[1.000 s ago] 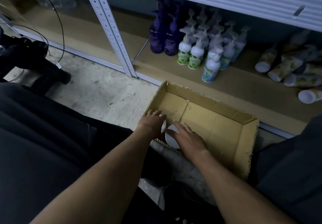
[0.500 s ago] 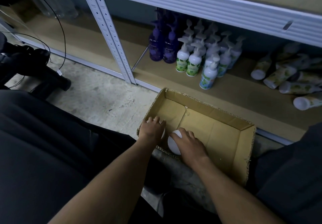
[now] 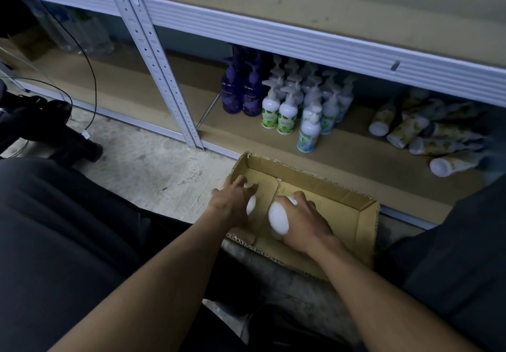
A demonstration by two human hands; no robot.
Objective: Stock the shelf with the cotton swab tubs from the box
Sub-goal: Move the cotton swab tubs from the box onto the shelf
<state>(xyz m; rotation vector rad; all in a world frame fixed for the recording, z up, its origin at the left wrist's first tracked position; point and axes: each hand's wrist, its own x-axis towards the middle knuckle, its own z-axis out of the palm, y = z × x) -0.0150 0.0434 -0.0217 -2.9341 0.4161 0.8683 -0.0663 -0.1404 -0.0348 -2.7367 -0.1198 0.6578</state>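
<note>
Now each hand, left hand point(image 3: 232, 201) and right hand point(image 3: 304, 220), clamped around one white tub point(image 3: 279, 218).

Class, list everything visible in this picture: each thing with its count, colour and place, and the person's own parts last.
cotton swab tubs: two, white, in the box, one under each hand
cardboard box: one, brown, on the floor before the shelf
purple pump bottles: at least two, bottom shelf
white pump bottles: a cluster, bottom shelf, right of the purple ones
tubes: several, pale, lying on the shelf's right
shelf upright: one, grey
cable: black, left
left hand: grips a tub
right hand: grips a tub
</note>
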